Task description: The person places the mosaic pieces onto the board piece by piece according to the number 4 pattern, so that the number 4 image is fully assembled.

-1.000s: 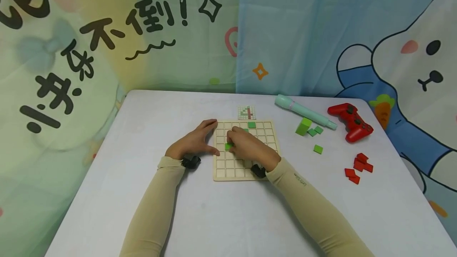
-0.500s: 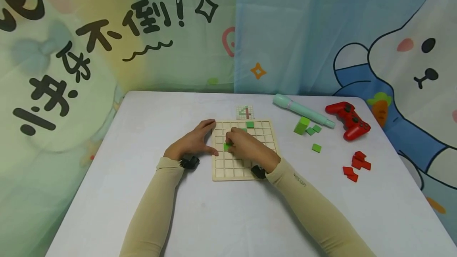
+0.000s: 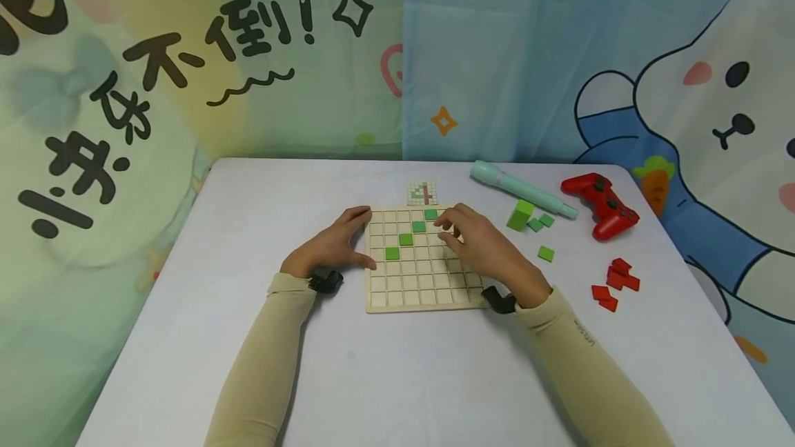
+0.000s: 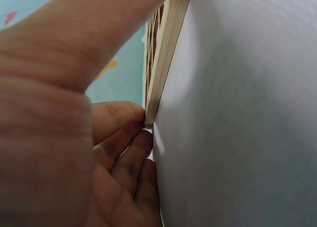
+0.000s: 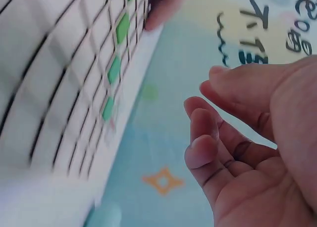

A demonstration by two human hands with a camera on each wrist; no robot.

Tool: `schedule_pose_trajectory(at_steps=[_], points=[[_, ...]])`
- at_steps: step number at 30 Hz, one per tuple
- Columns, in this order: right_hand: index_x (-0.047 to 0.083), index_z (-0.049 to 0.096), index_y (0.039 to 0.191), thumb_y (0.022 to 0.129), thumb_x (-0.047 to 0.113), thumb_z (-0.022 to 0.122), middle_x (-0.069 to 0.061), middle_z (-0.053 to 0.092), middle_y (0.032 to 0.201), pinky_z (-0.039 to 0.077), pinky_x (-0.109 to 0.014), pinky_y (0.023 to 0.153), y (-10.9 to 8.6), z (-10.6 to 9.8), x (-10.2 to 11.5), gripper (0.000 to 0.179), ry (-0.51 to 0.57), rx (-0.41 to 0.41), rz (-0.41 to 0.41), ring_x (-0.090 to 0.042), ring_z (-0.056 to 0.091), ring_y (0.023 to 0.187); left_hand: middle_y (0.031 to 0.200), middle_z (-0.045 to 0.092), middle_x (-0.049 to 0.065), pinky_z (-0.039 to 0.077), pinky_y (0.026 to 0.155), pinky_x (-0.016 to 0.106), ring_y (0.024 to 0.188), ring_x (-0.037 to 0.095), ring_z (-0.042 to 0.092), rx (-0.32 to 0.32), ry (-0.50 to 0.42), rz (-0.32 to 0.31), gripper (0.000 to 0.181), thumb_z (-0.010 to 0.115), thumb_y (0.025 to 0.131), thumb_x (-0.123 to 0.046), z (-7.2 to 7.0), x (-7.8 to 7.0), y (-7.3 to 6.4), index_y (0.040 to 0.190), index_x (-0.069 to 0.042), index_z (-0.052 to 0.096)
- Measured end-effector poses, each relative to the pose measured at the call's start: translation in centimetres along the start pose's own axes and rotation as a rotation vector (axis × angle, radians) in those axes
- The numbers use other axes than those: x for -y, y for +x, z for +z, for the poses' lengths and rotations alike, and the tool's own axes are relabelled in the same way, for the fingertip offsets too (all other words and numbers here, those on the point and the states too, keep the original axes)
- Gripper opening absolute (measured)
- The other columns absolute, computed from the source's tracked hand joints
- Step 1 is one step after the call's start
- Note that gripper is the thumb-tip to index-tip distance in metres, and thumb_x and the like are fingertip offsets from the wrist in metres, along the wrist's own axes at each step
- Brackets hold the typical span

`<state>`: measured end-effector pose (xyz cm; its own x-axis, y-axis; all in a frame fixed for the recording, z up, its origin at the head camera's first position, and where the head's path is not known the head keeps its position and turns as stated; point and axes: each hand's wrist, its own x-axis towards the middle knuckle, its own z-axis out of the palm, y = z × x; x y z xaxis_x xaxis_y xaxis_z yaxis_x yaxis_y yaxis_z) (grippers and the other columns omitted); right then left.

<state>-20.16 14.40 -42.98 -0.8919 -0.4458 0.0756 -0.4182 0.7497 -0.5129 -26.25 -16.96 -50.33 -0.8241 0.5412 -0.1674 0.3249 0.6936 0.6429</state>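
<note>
A square wooden grid board (image 3: pixel 410 288) lies on the table, with several green square tiles (image 3: pixel 406 239) set in a diagonal line across its cells. My left hand (image 3: pixel 328 247) rests against the board's left edge, thumb lower down and fingers near the far corner. In the left wrist view, the fingertips touch the side of the board (image 4: pixel 171 48). Above the board's right part hovers my right hand (image 3: pixel 481 243), its fingers loosely bent. The right wrist view shows nothing between that hand's (image 5: pixel 247 152) thumb and fingers. A small card (image 3: pixel 421 193) with a coloured grid pattern lies behind the board.
Right of the board are a green block (image 3: pixel 520 215), loose green tiles (image 3: pixel 546 254) and several red tiles (image 3: pixel 615 277). Farther back lie a mint-green tube-shaped object (image 3: pixel 524 190) and a red game controller (image 3: pixel 600 205). A printed curtain hangs behind the table (image 3: pixel 373 378).
My right hand has lifted off the green tile at the diagonal's near end and moved right, uncovering the line of tiles. The left hand stays at the board's edge.
</note>
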Motion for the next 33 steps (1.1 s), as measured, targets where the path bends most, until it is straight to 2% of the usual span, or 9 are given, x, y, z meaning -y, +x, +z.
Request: schedule_pose_trajectory(at_steps=[4,9,12,15,18,22,26,30,33], points=[[0.005,0.068,0.128,0.108,0.015,0.064,-0.012,0.067,0.121,0.055,-0.039,0.08,-1.8,-2.3,-2.2,0.022,-0.032,-0.073,0.058,-0.026,0.064,0.1,0.18,0.014,0.008,0.027,0.133,0.052,0.168,0.031,0.015,-0.002,-0.017,0.002,0.12,0.093,0.083,-0.04,0.0,0.0,0.1,0.172,-0.008,0.019],[0.007,0.07,0.128,0.108,0.016,0.064,-0.012,0.071,0.115,0.05,-0.026,0.078,-4.2,-5.1,-5.8,0.022,0.004,-0.248,0.129,-0.024,0.063,0.094,0.181,0.012,0.007,0.026,0.134,0.053,0.169,0.031,0.013,0.012,-0.047,0.004,0.12,0.093,0.083,-0.041,0.2,0.1,0.1,0.172,-0.009,0.019],[0.012,0.069,0.132,0.11,0.026,0.062,-0.01,0.071,0.119,0.047,-0.014,0.077,-5.7,-6.5,-8.0,0.027,0.079,-0.35,0.234,-0.016,0.061,0.093,0.181,0.012,0.006,0.026,0.134,0.053,0.169,0.031,0.013,0.015,-0.054,-0.001,0.12,0.093,0.083,-0.041,0.3,0.2,0.2,0.172,-0.01,0.019],[0.016,0.068,0.136,0.11,0.039,0.06,-0.01,0.069,0.12,0.046,-0.012,0.075,-6.7,-7.1,-10.1,0.036,0.18,-0.43,0.354,-0.011,0.06,0.092,0.181,0.012,0.005,0.026,0.134,0.053,0.169,0.03,0.013,0.011,-0.049,-0.005,0.12,0.093,0.083,-0.041,0.4,0.2,0.2,0.172,-0.011,0.019],[0.017,0.067,0.139,0.109,0.045,0.059,-0.009,0.068,0.12,0.048,-0.014,0.075,-7.1,-6.9,-12.0,0.041,0.233,-0.479,0.448,-0.009,0.063,0.09,0.181,0.012,0.005,0.027,0.133,0.053,0.169,0.03,0.013,0.011,-0.037,-0.008,0.12,0.093,0.083,-0.041,0.5,0.3,0.2,0.172,-0.011,0.019],[0.014,0.065,0.14,0.111,0.039,0.056,-0.011,0.069,0.127,0.047,-0.011,0.076,-6.9,-5.7,-13.8,0.039,0.236,-0.488,0.558,-0.01,0.062,0.097,0.181,0.013,0.006,0.026,0.133,0.053,0.169,0.031,0.013,0.011,-0.036,-0.01,0.12,0.093,0.083,-0.041,0.5,0.3,0.1,0.172,-0.01,0.019],[0.009,0.065,0.139,0.113,0.03,0.053,-0.016,0.068,0.132,0.044,-0.011,0.081,-6.3,-4.2,-14.7,0.035,0.221,-0.486,0.572,-0.019,0.06,0.11,0.181,0.012,0.005,0.027,0.133,0.054,0.169,0.031,0.013,0.01,-0.04,-0.009,0.12,0.093,0.083,-0.04,0.5,0.4,-0.1,0.172,-0.01,0.019],[0.007,0.066,0.137,0.112,0.026,0.054,-0.018,0.068,0.132,0.045,-0.021,0.09,-5.8,-3.3,-15.2,0.033,0.214,-0.484,0.558,-0.029,0.06,0.118,0.181,0.013,0.006,0.027,0.133,0.054,0.169,0.031,0.014,0.006,-0.038,0.006,0.12,0.093,0.083,-0.04,0.4,0.2,0.0,0.172,-0.01,0.019],[0.008,0.066,0.137,0.112,0.023,0.054,-0.019,0.067,0.135,0.045,-0.03,0.092,-5.3,-2.5,-15.4,0.032,0.222,-0.455,0.57,-0.033,0.06,0.121,0.181,0.013,0.006,0.027,0.133,0.054,0.169,0.031,0.014,0.003,-0.046,0.007,0.12,0.094,0.083,-0.04,0.4,0.2,-0.1,0.172,-0.009,0.019]])
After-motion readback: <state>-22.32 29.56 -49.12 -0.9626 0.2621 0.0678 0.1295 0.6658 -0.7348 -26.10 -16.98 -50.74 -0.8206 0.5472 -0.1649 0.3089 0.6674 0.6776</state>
